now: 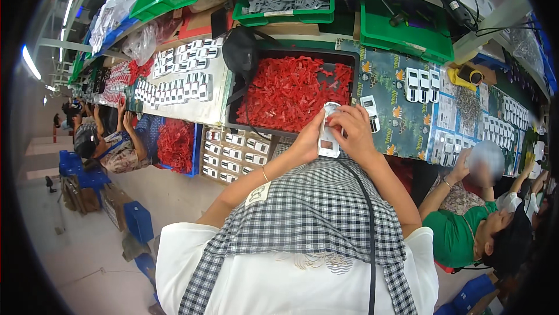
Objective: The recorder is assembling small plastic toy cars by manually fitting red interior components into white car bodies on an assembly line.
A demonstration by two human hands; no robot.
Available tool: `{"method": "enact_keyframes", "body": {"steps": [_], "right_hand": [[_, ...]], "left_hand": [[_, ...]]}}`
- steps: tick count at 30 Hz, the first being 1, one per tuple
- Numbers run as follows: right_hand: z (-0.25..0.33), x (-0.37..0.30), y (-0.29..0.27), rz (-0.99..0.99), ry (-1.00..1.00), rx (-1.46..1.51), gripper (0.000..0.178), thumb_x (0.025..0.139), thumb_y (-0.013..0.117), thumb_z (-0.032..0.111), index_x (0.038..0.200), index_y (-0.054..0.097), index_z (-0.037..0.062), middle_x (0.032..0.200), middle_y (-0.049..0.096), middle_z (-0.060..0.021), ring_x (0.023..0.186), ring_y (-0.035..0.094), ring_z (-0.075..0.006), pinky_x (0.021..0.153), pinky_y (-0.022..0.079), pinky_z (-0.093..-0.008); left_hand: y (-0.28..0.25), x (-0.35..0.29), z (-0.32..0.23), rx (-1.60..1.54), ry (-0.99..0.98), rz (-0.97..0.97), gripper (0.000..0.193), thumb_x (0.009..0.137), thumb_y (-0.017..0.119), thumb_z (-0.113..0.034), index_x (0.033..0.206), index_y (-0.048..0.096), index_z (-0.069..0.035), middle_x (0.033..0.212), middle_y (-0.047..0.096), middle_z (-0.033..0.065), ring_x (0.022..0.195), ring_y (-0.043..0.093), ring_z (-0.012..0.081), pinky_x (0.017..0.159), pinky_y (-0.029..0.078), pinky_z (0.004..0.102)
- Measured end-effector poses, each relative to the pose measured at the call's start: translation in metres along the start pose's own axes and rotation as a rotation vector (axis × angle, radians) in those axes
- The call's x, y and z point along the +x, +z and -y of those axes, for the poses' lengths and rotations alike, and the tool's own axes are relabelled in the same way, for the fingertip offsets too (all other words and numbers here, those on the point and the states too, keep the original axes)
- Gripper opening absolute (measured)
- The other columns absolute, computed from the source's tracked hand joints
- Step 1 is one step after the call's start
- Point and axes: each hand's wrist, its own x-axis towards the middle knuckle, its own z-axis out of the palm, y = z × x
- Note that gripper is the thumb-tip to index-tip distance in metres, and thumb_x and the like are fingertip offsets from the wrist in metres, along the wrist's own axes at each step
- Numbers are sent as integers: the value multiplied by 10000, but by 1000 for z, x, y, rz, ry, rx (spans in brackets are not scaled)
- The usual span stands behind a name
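Held upright in front of my apron is a white plastic housing (329,148), long and narrow with a window near its lower end. My left hand (308,138) is closed along its left side. The fingers of my right hand (356,133) are bent over the upper part and pinch at its inside; a bit of red shows there, but the fingertips hide most of it. Just beyond the hands stands a black tray (356,66) heaped with red plastic strips (285,91). Another white housing (370,111) lies on the patterned mat, right beside my right hand.
White housings in rows (174,89) cover the board at left, and a carton (233,158) holds more. Green bins (402,32) line the back. A black bag (240,53) overhangs the tray's corner. Co-workers sit on both sides, one in a green shirt (451,230) at right.
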Motion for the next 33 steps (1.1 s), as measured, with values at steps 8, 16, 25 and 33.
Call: {"method": "enact_keyframes", "body": {"steps": [8,16,25,33], "right_hand": [[11,-9,-15,-229,179,-99,280,687,743,158,941,635,113,1208,523,-79,1170,459,-303,990,289,-513],[22,-18,-22,-321,200,-225,183,682,738,128,845,654,121,1166,549,-64,1140,481,-284,985,285,-520],[22,-25,-16,-328,132,-189,168,679,715,83,830,647,111,1077,562,-44,1106,508,-271,994,286,-511],[30,-19,-7,-266,-47,-328,119,734,621,88,852,635,96,1058,557,-33,1103,509,-222,1009,278,-488]], "left_hand": [[14,1,0,182,191,123,353,1015,330,-358,1266,446,-137,1107,552,-5,969,553,75,726,481,267],[24,2,10,248,141,202,451,1024,262,-352,1329,402,-50,1266,506,74,1127,508,172,959,427,348],[19,-3,11,196,141,214,421,1023,287,-339,1292,417,-42,1206,521,89,1086,531,175,930,443,351],[20,-21,6,152,190,161,386,1024,301,-313,1236,452,-27,1135,544,92,1025,560,170,878,472,327]]}}
